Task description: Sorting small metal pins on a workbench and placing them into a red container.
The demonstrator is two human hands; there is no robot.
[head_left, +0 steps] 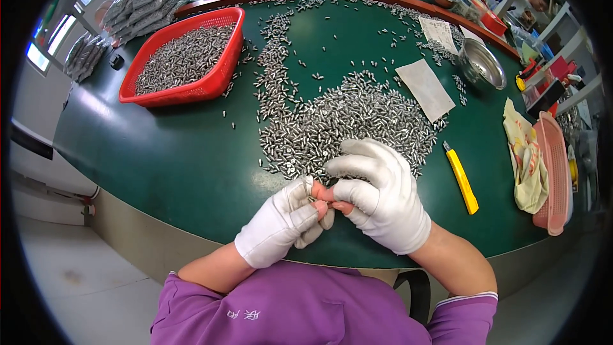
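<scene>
Both my hands wear white gloves with some bare fingertips showing, and they meet at the near edge of a big pile of small silvery metal pieces point(348, 121). My left hand point(284, 220) is closed, its thumb and finger pinched together. Against it, the thumb and forefinger of my right hand point(383, 198) come together too, while its other fingers curve out over the pile. Whatever lies between the fingertips is too small or too covered to make out. To the right of my right hand lies a yellow utility knife point(462, 179).
A red plastic basket point(143, 97) full of the same pieces stands at the left, before stacked clear bags point(143, 9). A paper sheet point(426, 89) touches the pile; a metal bowl point(482, 64) is beyond. A pink basket point(553, 172) and yellowish cloth point(525, 160) sit far right.
</scene>
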